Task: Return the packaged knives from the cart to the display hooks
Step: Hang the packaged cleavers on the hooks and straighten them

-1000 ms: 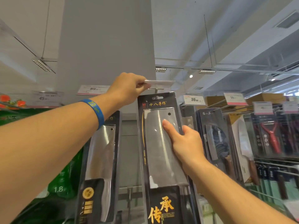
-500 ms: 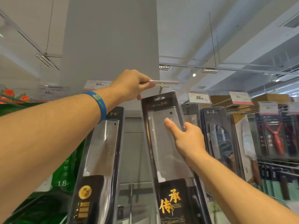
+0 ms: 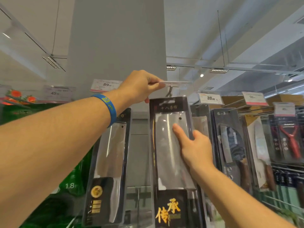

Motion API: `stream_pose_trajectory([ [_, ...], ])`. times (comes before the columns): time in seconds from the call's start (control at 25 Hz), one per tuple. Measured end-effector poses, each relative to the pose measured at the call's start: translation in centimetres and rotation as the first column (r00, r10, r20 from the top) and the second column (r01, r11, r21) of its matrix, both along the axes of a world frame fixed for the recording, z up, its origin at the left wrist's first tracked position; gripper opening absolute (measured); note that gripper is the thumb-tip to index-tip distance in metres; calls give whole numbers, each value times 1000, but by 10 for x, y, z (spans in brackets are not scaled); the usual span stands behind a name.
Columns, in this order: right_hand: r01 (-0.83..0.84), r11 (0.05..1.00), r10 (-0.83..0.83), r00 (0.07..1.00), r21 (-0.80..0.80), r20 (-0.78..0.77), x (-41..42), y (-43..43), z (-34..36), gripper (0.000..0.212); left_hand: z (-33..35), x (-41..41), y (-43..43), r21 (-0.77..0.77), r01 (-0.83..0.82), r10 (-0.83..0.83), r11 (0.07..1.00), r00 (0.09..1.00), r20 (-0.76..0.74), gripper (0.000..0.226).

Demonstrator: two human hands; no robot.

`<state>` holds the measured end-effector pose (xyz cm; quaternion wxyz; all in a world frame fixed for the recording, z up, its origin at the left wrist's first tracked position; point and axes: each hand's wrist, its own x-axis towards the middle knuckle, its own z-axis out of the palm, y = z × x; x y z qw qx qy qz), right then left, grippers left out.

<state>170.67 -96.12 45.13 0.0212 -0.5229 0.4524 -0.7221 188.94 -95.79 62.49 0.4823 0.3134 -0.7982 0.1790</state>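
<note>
A black blister pack with a cleaver (image 3: pixel 166 155) and gold characters at its foot stands upright in the middle. My right hand (image 3: pixel 194 147) grips its right edge, thumb flat on the clear front, fingers behind. Its hang slot sits just under the display hook (image 3: pixel 170 92). Whether the hook passes through the slot cannot be told. My left hand (image 3: pixel 141 86), a blue band on its wrist, pinches the clear price-tag holder (image 3: pixel 176 83) at the hook's tip and holds it flipped up.
Another packaged cleaver (image 3: pixel 110 162) hangs to the left below an 89 price tag (image 3: pixel 106 84). More knife packs (image 3: pixel 230 142) and a red peeler pack (image 3: pixel 289 135) hang on hooks to the right. A grey pillar (image 3: pixel 118 46) rises behind.
The view has shifted slightly. The pack has risen a little and straightened under the hook. Both hands keep their holds.
</note>
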Motion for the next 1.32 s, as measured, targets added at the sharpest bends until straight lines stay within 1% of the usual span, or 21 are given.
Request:
stream_pose_trajectory([
  [0.04,22,1000,-22,1000,-14,-9,-2,0,10,78,1,0,0,-4,-5,5,1000,1000,3,24],
  [0.08,36,999,-36,999,4,-30,-2,1,18,71,1,0,-1,-7,-17,17,1000,1000,9,25],
  [0.12,27,999,-25,999,38,-48,-2,0,24,65,2,0,-1,-9,-32,32,999,999,18,26],
  [0.16,-6,996,11,998,88,-60,0,-3,26,64,3,0,0,-13,-46,46,999,999,23,27],
  [0.2,-27,992,36,997,126,-67,1,-5,26,70,4,0,0,-17,-54,54,998,998,24,27],
  [0.24,-24,988,36,996,150,-78,5,-7,24,81,4,-1,1,-18,-55,55,998,998,22,28],
  [0.28,-6,987,20,996,160,-86,9,-10,22,88,3,-1,1,-14,-53,54,998,998,21,27],
  [0.4,-17,988,34,994,156,-105,16,-14,20,82,2,0,1,-2,-55,55,999,998,31,25],
  [0.48,-19,990,33,995,142,-98,17,-11,21,97,3,-1,1,-13,-70,71,997,997,36,27],
  [0.52,4,991,9,995,137,-96,15,-10,21,100,3,-1,1,-21,-83,83,996,996,41,28],
  [0.6,-7,994,15,997,109,-73,10,-8,19,100,4,-2,3,-30,-96,97,995,994,43,31],
  [0.68,-73,992,74,997,101,-8,2,-6,20,95,4,0,2,-20,-76,76,997,996,34,32],
  [0.84,-121,982,119,993,145,22,-12,-4,22,96,0,1,0,-23,-55,56,998,998,18,30],
  [0.92,-162,980,151,984,120,90,-16,-6,18,91,-1,0,-1,-35,-69,70,997,997,28,29],
  [1.0,-209,973,193,969,98,152,-18,-6,17,109,0,0,-1,-34,-70,71,997,997,18,30],
  [1.08,-221,969,203,967,110,157,-20,-6,18,113,-1,1,-1,-23,-68,68,997,998,12,30],
  [1.16,-255,955,227,957,149,180,-21,-5,18,110,-1,0,-1,-13,-64,64,998,998,2,31],
  [1.24,-252,953,222,959,170,177,-22,-2,19,104,-2,-1,0,-10,-59,59,998,998,0,31],
  [1.28,-247,954,221,962,170,157,-20,-1,20,100,-2,-1,1,-7,-52,52,999,999,-6,31],
  [1.32,-218,961,204,974,167,96,-16,1,23,94,-3,-1,1,-3,-48,48,999,999,-15,31],
])
